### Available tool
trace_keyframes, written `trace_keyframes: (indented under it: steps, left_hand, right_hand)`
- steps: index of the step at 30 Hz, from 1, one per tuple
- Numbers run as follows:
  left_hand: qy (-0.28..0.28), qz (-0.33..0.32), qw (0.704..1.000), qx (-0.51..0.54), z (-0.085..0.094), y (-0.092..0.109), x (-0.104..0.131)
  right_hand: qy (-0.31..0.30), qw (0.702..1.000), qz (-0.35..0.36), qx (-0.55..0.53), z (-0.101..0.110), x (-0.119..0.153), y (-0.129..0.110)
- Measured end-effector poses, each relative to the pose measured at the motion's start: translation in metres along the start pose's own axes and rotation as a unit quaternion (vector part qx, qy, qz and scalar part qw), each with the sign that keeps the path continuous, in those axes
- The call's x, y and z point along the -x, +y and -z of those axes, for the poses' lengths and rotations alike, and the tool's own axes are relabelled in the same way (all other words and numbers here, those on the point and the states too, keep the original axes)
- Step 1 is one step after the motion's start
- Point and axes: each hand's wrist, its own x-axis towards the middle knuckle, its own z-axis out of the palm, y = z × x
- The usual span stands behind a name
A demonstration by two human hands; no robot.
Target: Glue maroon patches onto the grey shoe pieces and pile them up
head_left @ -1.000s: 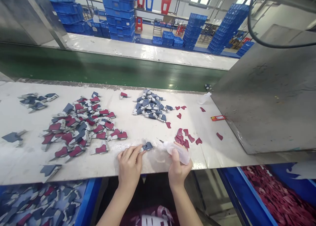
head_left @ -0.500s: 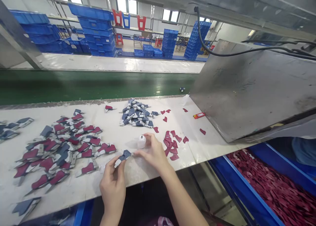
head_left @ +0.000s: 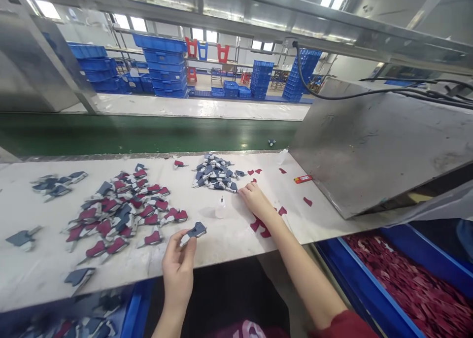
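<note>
Between the thumb and fingers of my left hand (head_left: pixel 181 259) is a dark blue and white part (head_left: pixel 195 230), held above the table's front edge. My right hand (head_left: pixel 254 200) reaches over the table, closed at the fingertips beside the small red pieces (head_left: pixel 265 232); whatever is between its fingers is too small to make out. A white bottle with a thin tip (head_left: pixel 221 208) stands upright between the hands. Behind it lies a pile of blue and white parts (head_left: pixel 214 173). To the left spreads a heap of maroon and blue parts (head_left: pixel 111 215).
A metal housing (head_left: pixel 354 146) stands at the right, with a black cable above. A green belt (head_left: pixel 148 136) runs behind the white table (head_left: pixel 207 254). Below right is a blue bin (head_left: pixel 373 274) of red pieces; another blue bin (head_left: pixel 138 303) sits below left.
My right hand has left the white bottle and moved right and forward to the red pieces. The bottle now stands free. My left hand still holds the blue part. The view has shifted.
</note>
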Motion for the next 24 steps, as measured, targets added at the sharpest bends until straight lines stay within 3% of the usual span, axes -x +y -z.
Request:
trace_keyframes:
  steps: [4,8,12,14,20,24]
  left_hand:
    - [-0.038,0.013,0.997,0.068,0.000,0.012,0.013]
    - [-0.084,0.023,0.988,0.130,0.000,0.025,0.021]
    - [-0.139,0.011,0.982,0.126,0.003,0.035,0.027]
    - [-0.150,0.007,0.982,0.112,0.005,0.036,0.029]
    - [-0.157,0.006,0.984,0.089,0.005,0.032,0.030]
    - [-0.147,0.011,0.985,0.092,0.002,0.034,0.029]
  right_hand:
    - [0.038,0.993,-0.060,-0.094,0.013,0.019,-0.018]
    - [0.042,0.977,-0.101,-0.181,0.022,0.057,-0.056]
    - [0.007,0.916,-0.148,-0.373,0.025,0.089,-0.093]
    - [-0.007,0.895,-0.154,-0.418,0.026,0.097,-0.105]
    - [-0.062,0.914,-0.107,-0.386,0.028,0.104,-0.130]
    - [-0.060,0.916,-0.119,-0.378,0.029,0.109,-0.136]
